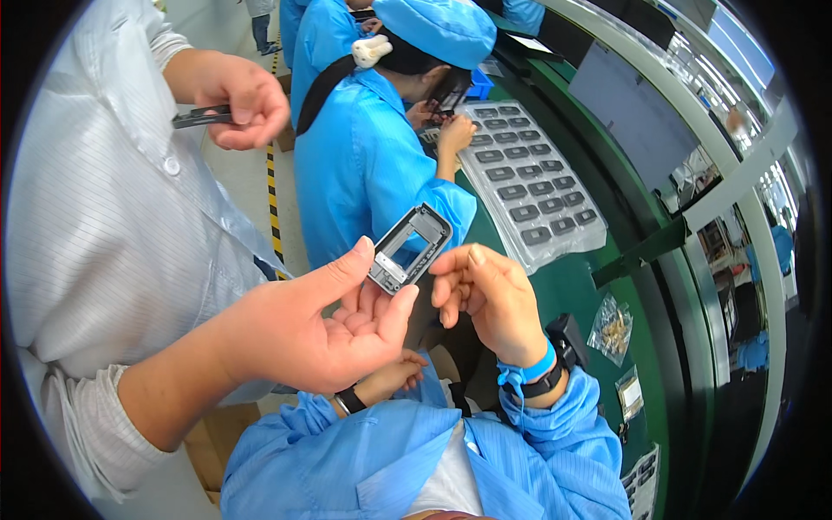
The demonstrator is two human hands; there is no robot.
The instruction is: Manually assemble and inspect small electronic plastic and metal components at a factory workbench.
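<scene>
Item: grey metal frame (407,247), rectangular with an open window. I log it off the desk (572,290), pinched between thumb and fingers of a white-sleeved co-worker's hand (295,334).

Right hand (490,303): fingers loosely bent, tips at the frame's right edge, not clamped on it; whether they touch it I cannot tell.

Left hand (390,377): low, half hidden under the co-worker's hand; grip not readable.

Progress, as I judge it: frame under shared inspection, not yet handed over. The tray (529,173) of dark parts lies well apart.
</scene>
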